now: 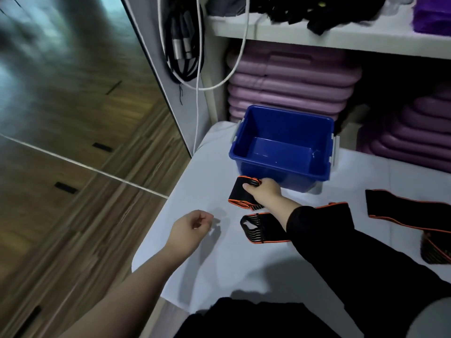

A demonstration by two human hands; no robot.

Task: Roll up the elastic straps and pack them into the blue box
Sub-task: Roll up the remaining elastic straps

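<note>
Your left hand (192,225) hovers loosely curled over the tabletop (202,172), holding nothing | your right hand (264,191), grip pinching a rolled strap (240,192) | blue box (283,145) just beyond that grip, open | flat strap (262,226) under your right wrist | another strap (410,213) well right of the grip

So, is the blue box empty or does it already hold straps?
Empty: the blue box shows only its bare blue floor inside.
</note>
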